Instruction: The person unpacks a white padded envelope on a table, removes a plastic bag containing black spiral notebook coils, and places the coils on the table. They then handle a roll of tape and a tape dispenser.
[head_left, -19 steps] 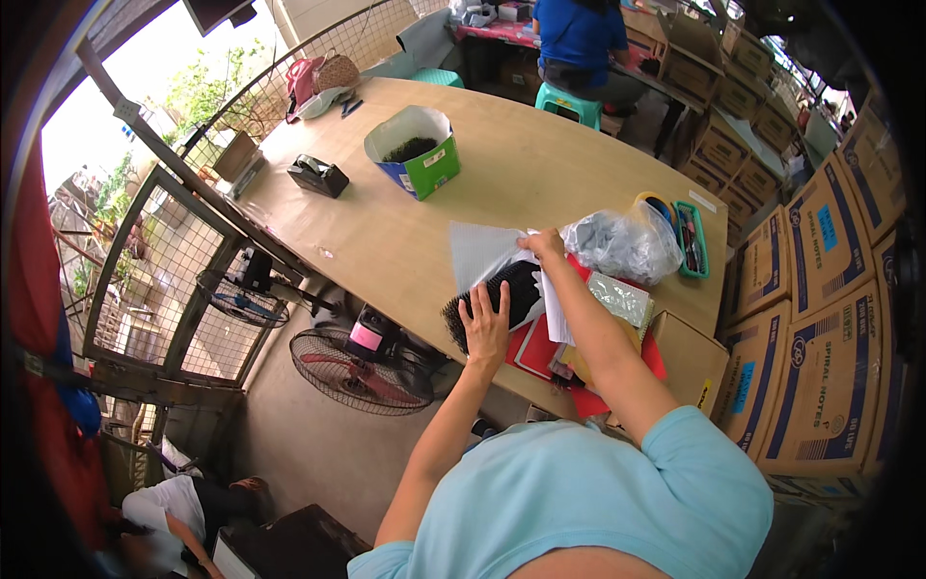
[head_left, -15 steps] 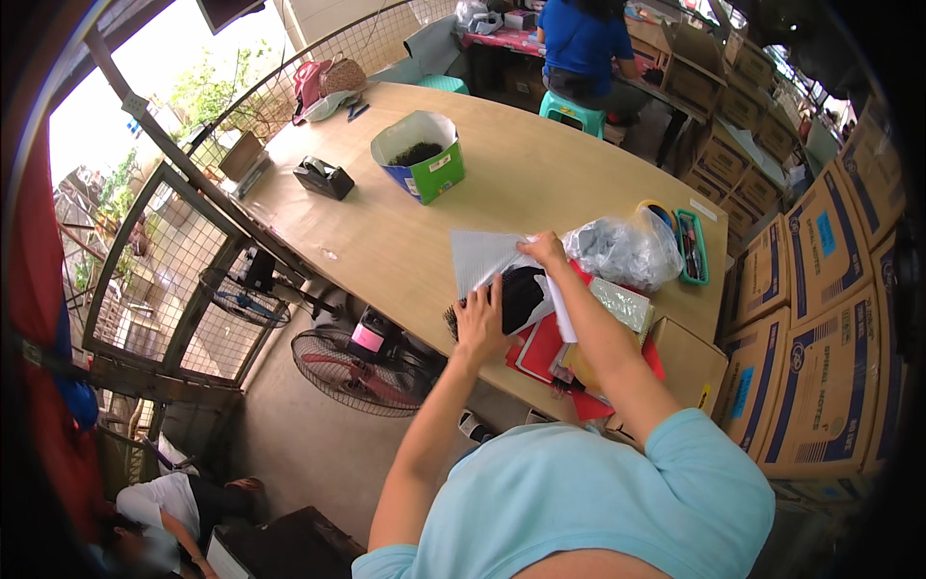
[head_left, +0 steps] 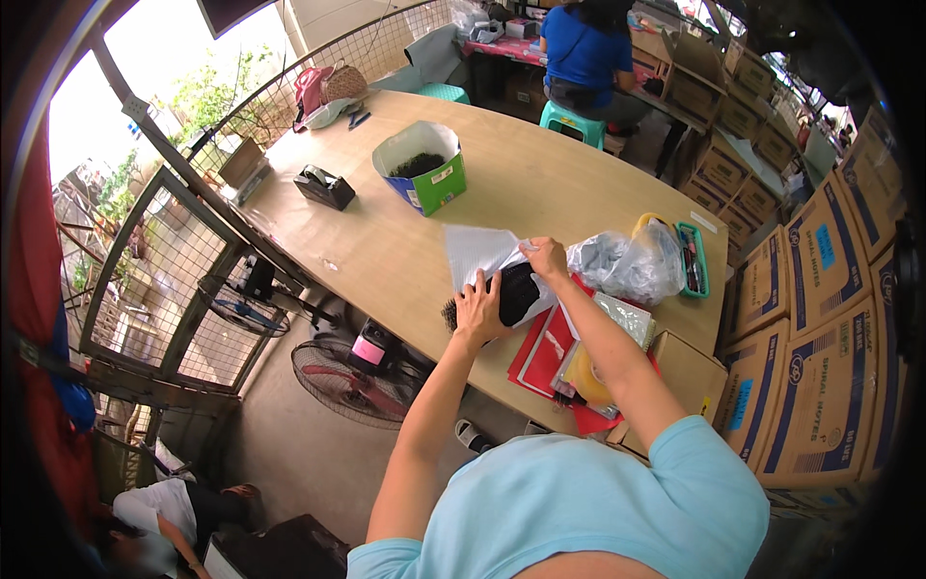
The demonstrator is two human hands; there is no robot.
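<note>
A long wooden table (head_left: 540, 183) is seen running from eleven o'clock down to four o'clock across the view; stacked cardboard boxes (head_left: 820, 318) are ranged along the three o'clock side, and a wire-mesh fence (head_left: 154, 280) with a floor fan (head_left: 352, 381) beneath it is set along the nine o'clock side; at twelve o'clock a person in a blue top (head_left: 584, 53) is seated on a teal stool (head_left: 576, 121) with the back turned. On the table, at eleven o'clock of the hands, an open green and blue box (head_left: 424, 166) with dark contents is placed, and a black tape dispenser (head_left: 323, 186) lies just beside it at nine o'clock; a crumpled clear plastic bag (head_left: 627, 262) rests at three o'clock of the hands, with a teal tray (head_left: 691, 258) just beyond it; red folders (head_left: 545, 352) and a yellow sheet are piled at the near edge at five o'clock. A white padded mailer (head_left: 477, 253) lies near the table's near edge; a black bundle (head_left: 516, 292) is lodged in its mouth, partly covered. The left hand (head_left: 479, 311) is pressed open-fingered against the near end of the black bundle; the right hand (head_left: 547, 258) is closed on the mailer's upper edge, pinched between fingers and thumb.
</note>
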